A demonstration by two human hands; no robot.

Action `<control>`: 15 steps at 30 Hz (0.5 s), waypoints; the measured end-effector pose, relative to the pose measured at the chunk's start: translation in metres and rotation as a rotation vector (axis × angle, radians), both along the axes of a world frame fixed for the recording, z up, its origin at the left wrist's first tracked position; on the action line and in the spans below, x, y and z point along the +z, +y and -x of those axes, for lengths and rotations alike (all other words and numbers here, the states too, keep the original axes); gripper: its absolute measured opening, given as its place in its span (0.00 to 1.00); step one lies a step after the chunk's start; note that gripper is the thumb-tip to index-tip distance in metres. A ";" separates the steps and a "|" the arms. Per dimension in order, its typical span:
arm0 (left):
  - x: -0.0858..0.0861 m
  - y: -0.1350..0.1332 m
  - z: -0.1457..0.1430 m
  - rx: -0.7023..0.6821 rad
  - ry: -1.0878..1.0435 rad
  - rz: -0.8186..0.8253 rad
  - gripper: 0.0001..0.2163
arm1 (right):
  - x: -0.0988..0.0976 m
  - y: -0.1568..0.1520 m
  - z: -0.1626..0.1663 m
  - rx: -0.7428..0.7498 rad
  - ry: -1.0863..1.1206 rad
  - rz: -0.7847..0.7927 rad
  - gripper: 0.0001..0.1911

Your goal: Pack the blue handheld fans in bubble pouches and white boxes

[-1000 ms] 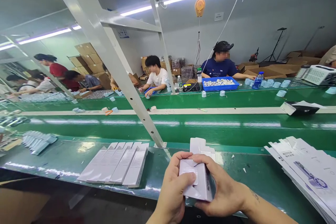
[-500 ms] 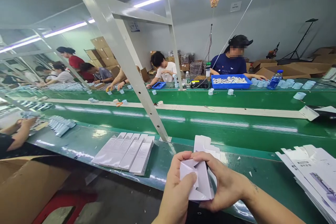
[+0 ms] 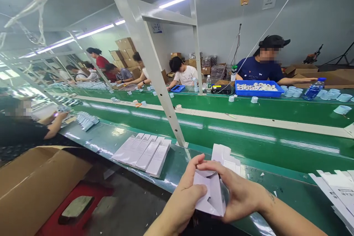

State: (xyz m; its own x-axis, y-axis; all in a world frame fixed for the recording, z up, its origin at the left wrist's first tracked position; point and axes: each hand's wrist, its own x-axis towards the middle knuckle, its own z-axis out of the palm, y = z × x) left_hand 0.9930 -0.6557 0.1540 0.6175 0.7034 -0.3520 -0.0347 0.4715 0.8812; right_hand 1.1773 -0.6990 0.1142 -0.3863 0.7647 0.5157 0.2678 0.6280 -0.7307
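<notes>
Both my hands hold a small white cardboard box (image 3: 211,195), its flapped end facing me. On the left side of it, my left hand (image 3: 186,193) is wrapped round, with the thumb pressing on the end flaps. My right hand (image 3: 239,190) grips the box from the right, fingers curled over its top edge. The flaps look partly folded in, with a dark gap between them. Just behind my hands lie white flat cartons (image 3: 222,155). Left of them, a row of white boxes (image 3: 143,155) rests on the green bench (image 3: 177,167).
More printed flat cartons (image 3: 339,191) lie at the right. A grey metal post (image 3: 166,96) rises from the bench. Beyond runs a green conveyor (image 3: 249,118) where co-workers sit near a blue tray (image 3: 258,90). A brown carton (image 3: 41,184) and red stool (image 3: 91,191) stand at lower left.
The view has turned left, so the scene sits further right. My hands still hold the box; my left thumb stays on its flaps. A co-worker across has stretched an arm toward the blue bottle.
</notes>
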 end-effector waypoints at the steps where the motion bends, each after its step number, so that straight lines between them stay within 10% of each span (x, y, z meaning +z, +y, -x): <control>1: 0.000 0.000 0.002 -0.015 -0.015 0.010 0.38 | 0.001 0.001 -0.001 0.024 -0.018 0.020 0.57; 6: 0.002 -0.001 0.011 -0.047 -0.016 -0.003 0.43 | 0.004 0.006 0.006 0.107 0.090 0.083 0.68; 15: 0.002 0.010 0.018 0.333 -0.254 0.183 0.27 | 0.007 0.012 0.023 -0.005 -0.115 -0.015 0.59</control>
State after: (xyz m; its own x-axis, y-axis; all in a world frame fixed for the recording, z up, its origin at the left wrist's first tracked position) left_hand 0.9745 -0.6462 0.1564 0.4510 0.8186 -0.3556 -0.4153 0.5452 0.7282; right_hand 1.1547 -0.6872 0.1212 -0.4395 0.7597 0.4793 0.3527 0.6367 -0.6857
